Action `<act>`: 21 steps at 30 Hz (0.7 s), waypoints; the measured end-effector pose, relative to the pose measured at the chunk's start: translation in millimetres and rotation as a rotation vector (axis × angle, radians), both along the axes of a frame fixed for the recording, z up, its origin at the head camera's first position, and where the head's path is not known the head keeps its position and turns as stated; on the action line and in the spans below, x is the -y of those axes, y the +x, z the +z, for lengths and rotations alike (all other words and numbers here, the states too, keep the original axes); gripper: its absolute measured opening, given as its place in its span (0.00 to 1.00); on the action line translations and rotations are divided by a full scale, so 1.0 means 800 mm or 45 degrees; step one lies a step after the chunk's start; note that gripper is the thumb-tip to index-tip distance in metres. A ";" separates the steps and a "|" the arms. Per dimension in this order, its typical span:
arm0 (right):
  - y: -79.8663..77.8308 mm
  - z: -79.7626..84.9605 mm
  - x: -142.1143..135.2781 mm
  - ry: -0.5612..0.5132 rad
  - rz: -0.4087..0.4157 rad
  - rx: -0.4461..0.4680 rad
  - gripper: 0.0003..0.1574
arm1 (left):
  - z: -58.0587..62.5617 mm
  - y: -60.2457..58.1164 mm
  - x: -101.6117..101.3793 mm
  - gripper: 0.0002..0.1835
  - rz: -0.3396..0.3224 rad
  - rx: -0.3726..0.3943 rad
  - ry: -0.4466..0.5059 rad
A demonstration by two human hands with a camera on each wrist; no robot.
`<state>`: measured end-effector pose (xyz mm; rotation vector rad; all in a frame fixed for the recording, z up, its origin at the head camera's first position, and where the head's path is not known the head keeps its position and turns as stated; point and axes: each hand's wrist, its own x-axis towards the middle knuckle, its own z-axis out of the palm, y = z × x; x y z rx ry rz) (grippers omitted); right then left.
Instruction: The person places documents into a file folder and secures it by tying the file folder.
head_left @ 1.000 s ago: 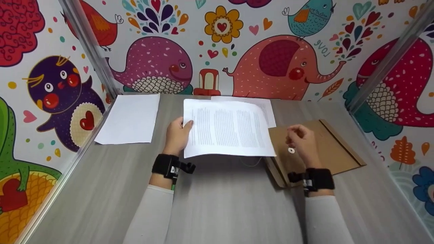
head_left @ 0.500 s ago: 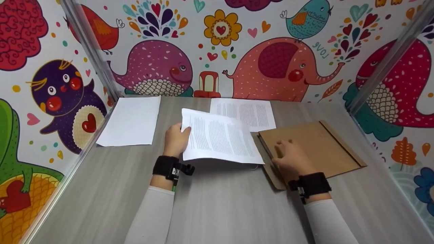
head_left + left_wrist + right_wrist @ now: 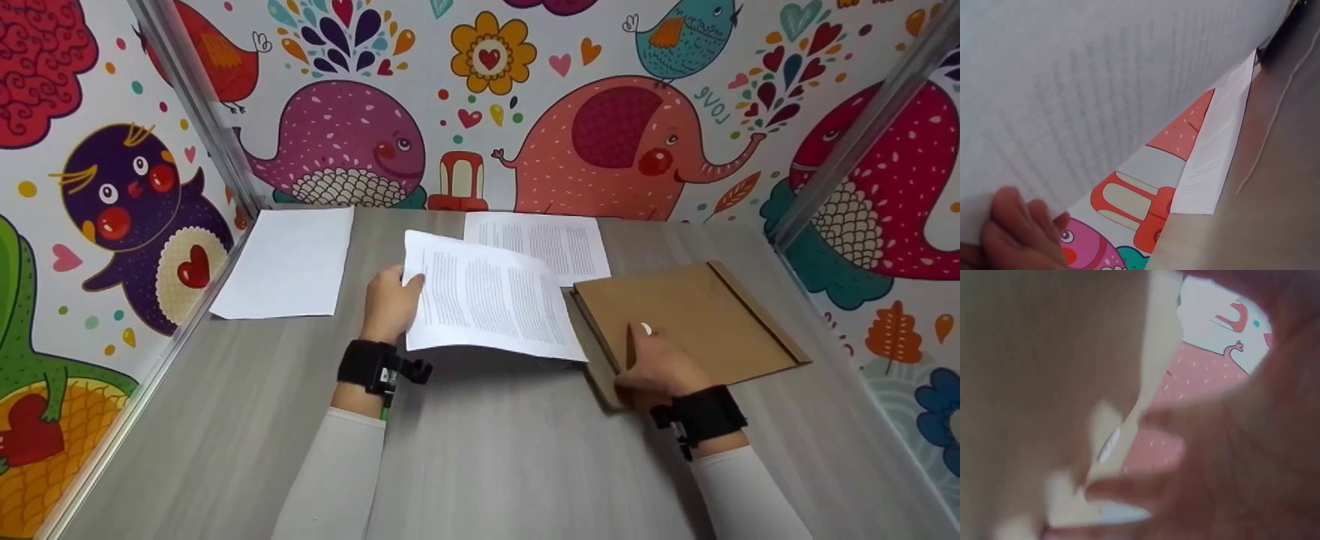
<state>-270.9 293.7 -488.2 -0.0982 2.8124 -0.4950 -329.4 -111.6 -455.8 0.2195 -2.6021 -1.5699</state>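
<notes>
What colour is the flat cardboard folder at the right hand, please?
Brown; the flat cardboard folder shows best in the head view.

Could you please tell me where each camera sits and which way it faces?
Head: worn on the head, facing forward and down over the table; left hand, right hand and sleeves show.
Left wrist: worn there, facing the held printed sheet; left fingers show.
Right wrist: worn there, facing past blurred right fingers toward elephant mural.
Head and left wrist share that sheet.
</notes>
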 end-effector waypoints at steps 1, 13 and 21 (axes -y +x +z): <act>-0.001 -0.001 -0.002 -0.004 0.002 -0.036 0.64 | 0.002 0.000 -0.004 0.19 -0.005 -0.003 0.007; -0.009 0.014 -0.006 -0.051 -0.097 -0.120 0.36 | 0.006 0.028 -0.048 0.17 -0.071 -0.054 0.070; 0.001 0.031 -0.003 -0.047 -0.033 -0.177 0.37 | -0.008 0.030 -0.050 0.18 -0.115 0.013 0.039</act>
